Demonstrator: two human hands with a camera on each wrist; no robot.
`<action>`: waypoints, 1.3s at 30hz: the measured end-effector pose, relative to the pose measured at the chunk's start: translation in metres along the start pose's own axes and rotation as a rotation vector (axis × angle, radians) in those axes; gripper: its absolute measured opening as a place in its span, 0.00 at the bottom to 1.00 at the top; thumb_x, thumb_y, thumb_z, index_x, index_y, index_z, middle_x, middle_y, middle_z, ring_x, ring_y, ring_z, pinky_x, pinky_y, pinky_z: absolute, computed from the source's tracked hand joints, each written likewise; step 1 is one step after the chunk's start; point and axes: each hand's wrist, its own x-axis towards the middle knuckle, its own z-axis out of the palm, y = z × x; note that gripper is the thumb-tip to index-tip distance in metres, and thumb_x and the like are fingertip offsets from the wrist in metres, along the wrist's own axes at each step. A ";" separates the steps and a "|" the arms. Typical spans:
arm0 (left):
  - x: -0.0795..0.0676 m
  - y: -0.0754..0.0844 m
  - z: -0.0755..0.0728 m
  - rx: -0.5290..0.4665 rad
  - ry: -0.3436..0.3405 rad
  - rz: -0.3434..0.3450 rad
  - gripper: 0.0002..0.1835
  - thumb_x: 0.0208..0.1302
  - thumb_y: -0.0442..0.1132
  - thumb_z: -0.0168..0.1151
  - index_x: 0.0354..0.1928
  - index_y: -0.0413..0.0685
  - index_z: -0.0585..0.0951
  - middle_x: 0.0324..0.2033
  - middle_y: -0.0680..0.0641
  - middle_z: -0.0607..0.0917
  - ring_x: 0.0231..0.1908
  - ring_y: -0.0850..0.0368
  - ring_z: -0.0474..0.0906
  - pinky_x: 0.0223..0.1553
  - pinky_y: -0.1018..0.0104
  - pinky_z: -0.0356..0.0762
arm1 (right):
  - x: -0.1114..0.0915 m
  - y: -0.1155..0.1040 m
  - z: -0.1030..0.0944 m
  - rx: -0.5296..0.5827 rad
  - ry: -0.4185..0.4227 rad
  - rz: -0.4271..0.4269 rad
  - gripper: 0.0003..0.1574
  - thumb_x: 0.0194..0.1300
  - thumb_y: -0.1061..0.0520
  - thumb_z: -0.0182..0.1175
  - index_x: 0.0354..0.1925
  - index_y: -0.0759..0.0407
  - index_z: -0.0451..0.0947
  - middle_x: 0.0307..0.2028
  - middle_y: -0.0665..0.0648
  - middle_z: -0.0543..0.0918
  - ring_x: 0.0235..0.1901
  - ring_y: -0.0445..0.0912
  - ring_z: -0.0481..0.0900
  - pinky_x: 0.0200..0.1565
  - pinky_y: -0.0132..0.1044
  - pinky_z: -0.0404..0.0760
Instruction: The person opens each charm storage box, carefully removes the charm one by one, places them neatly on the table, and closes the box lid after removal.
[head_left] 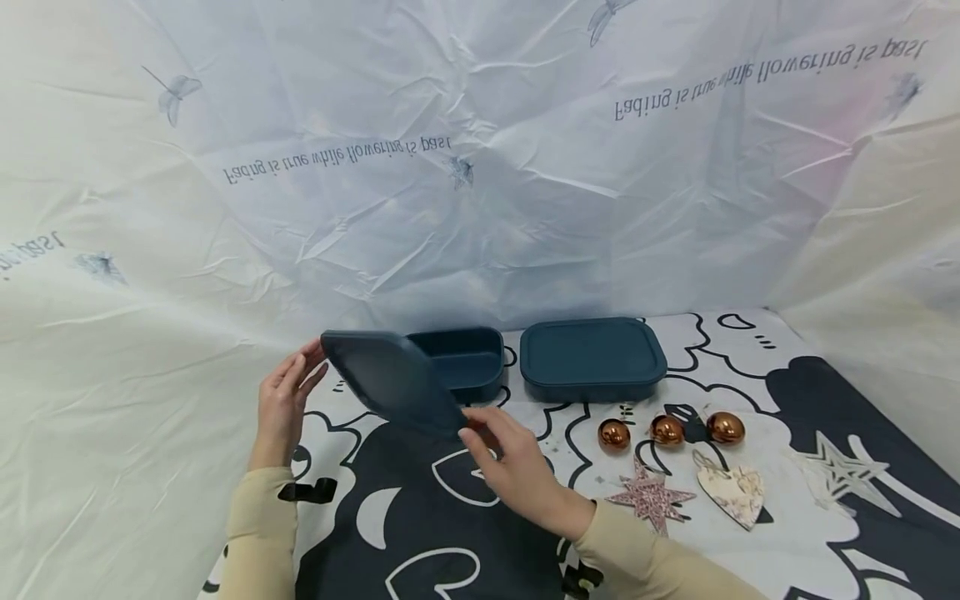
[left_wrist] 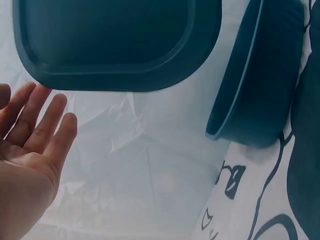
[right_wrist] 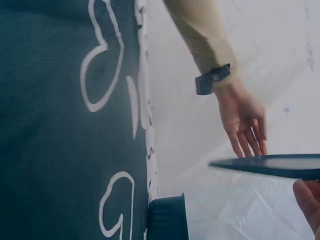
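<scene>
A dark blue lid (head_left: 393, 379) is held tilted in the air between both hands, in front of an open dark blue box (head_left: 480, 371). My right hand (head_left: 517, 471) pinches its lower right corner between thumb and fingers. At the upper left corner is my left hand (head_left: 283, 404). Its fingers are loosely extended, with fingertips right at the rim of the lid (left_wrist: 125, 75) in the left wrist view. The box (left_wrist: 267, 75) stands beyond the lid, partly hidden by it in the head view.
A second dark blue box (head_left: 592, 354) with its lid on stands right of the open one. Nearer lie several copper-coloured balls (head_left: 667, 431), a pink glittery star (head_left: 651, 497), a wooden heart (head_left: 733, 492) and a whitish star (head_left: 847, 471). A white sheet (head_left: 480, 233) hangs behind.
</scene>
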 end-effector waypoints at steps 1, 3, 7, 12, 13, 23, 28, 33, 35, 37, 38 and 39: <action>0.000 0.000 0.001 0.003 -0.001 0.004 0.24 0.80 0.39 0.51 0.66 0.26 0.72 0.54 0.47 0.85 0.57 0.55 0.81 0.60 0.63 0.77 | 0.001 0.001 -0.002 0.013 0.014 0.019 0.20 0.72 0.68 0.59 0.61 0.61 0.76 0.44 0.55 0.82 0.38 0.43 0.84 0.36 0.32 0.86; 0.001 0.000 0.004 0.011 -0.002 0.009 0.24 0.79 0.39 0.52 0.67 0.26 0.71 0.54 0.48 0.85 0.56 0.56 0.81 0.60 0.64 0.78 | 0.004 0.003 -0.005 0.028 0.037 0.054 0.23 0.71 0.69 0.59 0.63 0.63 0.76 0.44 0.56 0.83 0.37 0.45 0.85 0.36 0.33 0.86; 0.003 0.001 0.009 -0.009 -0.011 0.021 0.24 0.79 0.38 0.52 0.67 0.24 0.70 0.54 0.48 0.84 0.56 0.56 0.81 0.60 0.64 0.77 | 0.011 0.008 -0.011 0.107 0.060 0.146 0.29 0.72 0.70 0.57 0.69 0.67 0.70 0.43 0.60 0.83 0.36 0.50 0.87 0.39 0.37 0.88; 0.007 0.000 0.016 -0.049 -0.025 0.037 0.26 0.79 0.37 0.51 0.70 0.25 0.67 0.60 0.44 0.82 0.59 0.56 0.79 0.62 0.65 0.76 | 0.021 0.017 -0.018 0.167 0.082 0.294 0.35 0.77 0.63 0.54 0.77 0.57 0.59 0.46 0.60 0.79 0.38 0.51 0.85 0.42 0.40 0.87; 0.008 0.000 0.018 -0.052 -0.030 0.034 0.26 0.79 0.37 0.52 0.70 0.26 0.66 0.62 0.43 0.80 0.61 0.56 0.78 0.62 0.66 0.75 | 0.023 0.021 -0.019 0.158 0.087 0.315 0.35 0.78 0.61 0.53 0.78 0.55 0.58 0.46 0.60 0.79 0.39 0.51 0.85 0.41 0.39 0.86; 0.029 -0.014 0.040 -0.009 -0.041 -0.024 0.29 0.79 0.39 0.52 0.76 0.37 0.62 0.75 0.38 0.61 0.74 0.53 0.58 0.72 0.66 0.60 | 0.042 0.049 -0.024 0.014 0.075 0.418 0.36 0.81 0.50 0.50 0.80 0.52 0.52 0.55 0.64 0.79 0.44 0.54 0.82 0.41 0.37 0.82; 0.037 -0.024 0.046 0.085 -0.033 -0.037 0.29 0.80 0.41 0.52 0.77 0.41 0.62 0.76 0.43 0.61 0.76 0.54 0.55 0.75 0.63 0.55 | 0.050 0.063 -0.020 -0.027 0.044 0.504 0.41 0.80 0.46 0.51 0.81 0.49 0.47 0.71 0.62 0.68 0.68 0.52 0.70 0.64 0.47 0.75; 0.047 -0.033 0.050 0.169 -0.007 -0.079 0.29 0.79 0.44 0.53 0.77 0.46 0.64 0.76 0.46 0.63 0.75 0.55 0.55 0.75 0.58 0.54 | 0.054 0.078 -0.014 -0.044 0.035 0.560 0.42 0.80 0.51 0.53 0.81 0.57 0.46 0.68 0.65 0.70 0.71 0.53 0.66 0.67 0.49 0.72; 0.051 -0.037 0.051 0.199 0.002 -0.094 0.29 0.79 0.45 0.53 0.76 0.45 0.64 0.75 0.46 0.63 0.75 0.55 0.56 0.75 0.57 0.55 | 0.054 0.084 -0.011 -0.063 0.031 0.581 0.43 0.79 0.51 0.53 0.81 0.57 0.45 0.59 0.64 0.76 0.67 0.55 0.72 0.63 0.48 0.76; 0.056 -0.042 0.052 0.225 0.009 -0.104 0.28 0.79 0.44 0.53 0.76 0.44 0.65 0.75 0.45 0.64 0.75 0.54 0.57 0.75 0.57 0.55 | 0.053 0.091 -0.009 -0.082 0.025 0.608 0.43 0.80 0.50 0.53 0.81 0.56 0.45 0.47 0.61 0.80 0.52 0.55 0.81 0.50 0.44 0.81; 0.058 -0.044 0.052 0.241 0.011 -0.112 0.28 0.79 0.43 0.53 0.75 0.43 0.65 0.75 0.45 0.65 0.75 0.54 0.57 0.75 0.57 0.56 | 0.052 0.093 -0.008 -0.091 0.020 0.619 0.43 0.80 0.50 0.53 0.81 0.56 0.44 0.39 0.59 0.79 0.42 0.55 0.82 0.42 0.44 0.80; 0.059 -0.046 0.052 0.255 0.012 -0.123 0.28 0.79 0.43 0.53 0.75 0.43 0.66 0.74 0.45 0.65 0.75 0.54 0.57 0.75 0.57 0.56 | 0.052 0.096 -0.007 -0.096 0.017 0.633 0.43 0.80 0.50 0.52 0.81 0.55 0.44 0.33 0.58 0.77 0.33 0.54 0.79 0.35 0.42 0.77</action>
